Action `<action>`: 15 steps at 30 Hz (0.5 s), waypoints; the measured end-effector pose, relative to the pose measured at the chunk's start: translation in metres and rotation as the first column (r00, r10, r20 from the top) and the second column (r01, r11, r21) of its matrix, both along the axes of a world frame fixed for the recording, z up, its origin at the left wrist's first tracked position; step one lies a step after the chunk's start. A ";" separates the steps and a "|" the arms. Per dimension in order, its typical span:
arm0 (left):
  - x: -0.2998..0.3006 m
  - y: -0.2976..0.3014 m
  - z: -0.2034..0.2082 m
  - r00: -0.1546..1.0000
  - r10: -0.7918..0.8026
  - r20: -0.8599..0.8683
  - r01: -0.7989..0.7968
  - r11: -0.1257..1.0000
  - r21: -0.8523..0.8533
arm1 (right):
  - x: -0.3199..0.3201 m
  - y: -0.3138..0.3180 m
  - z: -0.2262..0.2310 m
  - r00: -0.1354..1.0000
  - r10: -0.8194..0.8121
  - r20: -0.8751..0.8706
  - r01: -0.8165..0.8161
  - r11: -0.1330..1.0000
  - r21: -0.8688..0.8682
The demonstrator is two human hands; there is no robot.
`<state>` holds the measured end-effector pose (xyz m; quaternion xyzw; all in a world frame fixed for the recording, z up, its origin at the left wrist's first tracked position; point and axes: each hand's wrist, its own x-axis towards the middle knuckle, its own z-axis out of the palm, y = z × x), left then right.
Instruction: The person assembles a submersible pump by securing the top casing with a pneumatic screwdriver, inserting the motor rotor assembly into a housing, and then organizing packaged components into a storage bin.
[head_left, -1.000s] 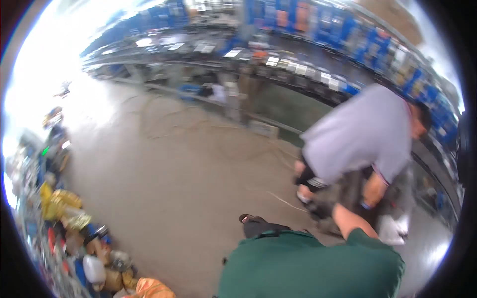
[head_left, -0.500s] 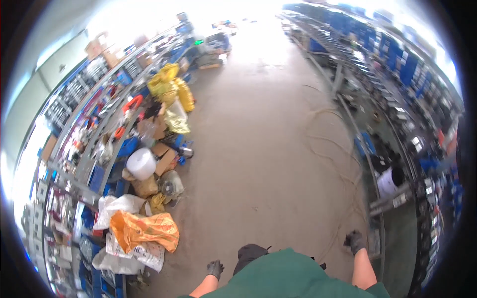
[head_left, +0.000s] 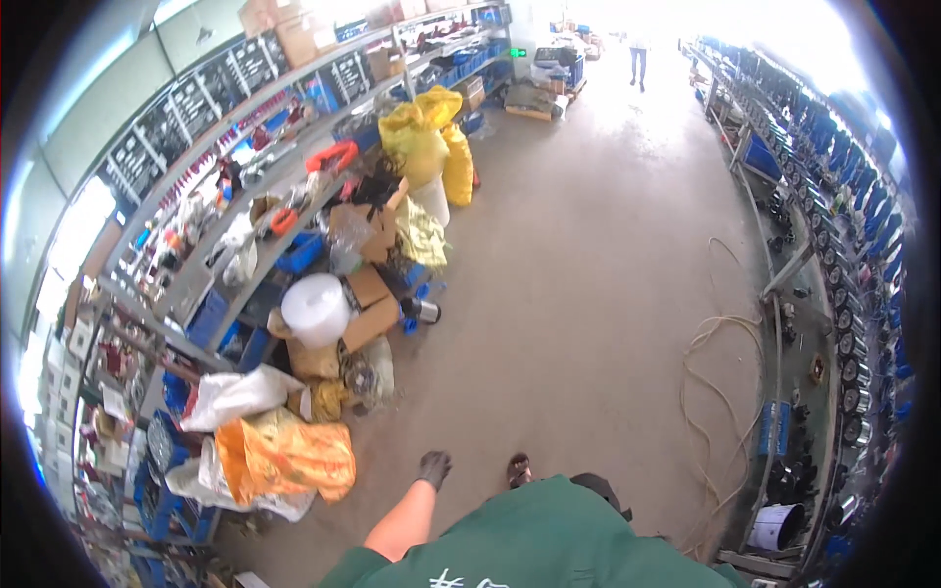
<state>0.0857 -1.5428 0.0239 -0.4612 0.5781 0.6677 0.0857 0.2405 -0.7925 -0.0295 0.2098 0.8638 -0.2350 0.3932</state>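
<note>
My left hand, in a dark grey glove, hangs over the bare floor in front of my green shirt. Its fingers are loosely bent and somewhat apart, and nothing shows in them. The nearest thing to it is an orange woven sack, lying on white sacks to the left, apart from the hand. My right hand is out of the picture. One foot in a dark sandal shows just ahead of my shirt.
On the left, shelving has a white roll, cardboard boxes and yellow sacks before it. A pale hose lies coiled on the floor beside the right-hand rack. A person stands far down the aisle.
My view has swung left, so the aisle and racks sit further right. My left hand has come forward, and my right hand has left the picture. A distant person now shows.
</note>
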 end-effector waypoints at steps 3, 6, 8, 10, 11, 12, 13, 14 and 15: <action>-0.159 0.024 0.109 0.968 -0.169 -0.184 0.140 0.977 -0.159 | -0.105 -0.028 0.054 0.986 -0.101 0.136 0.109 0.993 -0.053; -0.285 0.025 0.133 0.853 -0.291 -0.433 0.212 0.952 -0.222 | -0.199 -0.041 0.086 0.977 -0.145 0.158 0.157 0.986 -0.062; -0.346 0.026 0.117 0.865 -0.291 -0.409 0.244 0.956 -0.164 | -0.263 -0.045 0.088 0.968 -0.176 0.178 0.189 0.980 -0.062; -0.382 0.008 0.065 0.934 -0.275 -0.230 0.232 0.953 -0.198 | -0.339 -0.045 0.083 0.962 -0.183 0.201 0.199 0.978 -0.061; -0.385 -0.022 0.019 0.906 -0.419 -0.066 0.390 0.884 -0.258 | -0.383 -0.046 0.080 0.961 -0.166 0.220 0.185 0.980 -0.071; -0.393 -0.021 -0.003 0.564 -0.735 0.376 0.787 0.341 -0.514 | -0.421 -0.043 0.076 0.954 -0.189 0.233 0.210 0.976 -0.066; -0.398 -0.023 -0.021 0.176 -0.596 0.784 0.807 -0.369 -0.462 | -0.463 -0.040 0.073 0.945 -0.201 0.259 0.225 0.972 -0.064; -0.392 -0.033 -0.027 0.148 -0.632 0.760 0.784 -0.394 -0.480 | -0.502 -0.038 0.070 0.933 -0.218 0.288 0.247 0.967 -0.066; -0.395 -0.048 -0.030 0.009 -0.724 0.690 0.977 -0.142 -0.161 | -0.555 -0.033 0.067 0.923 -0.234 0.305 0.268 0.960 -0.074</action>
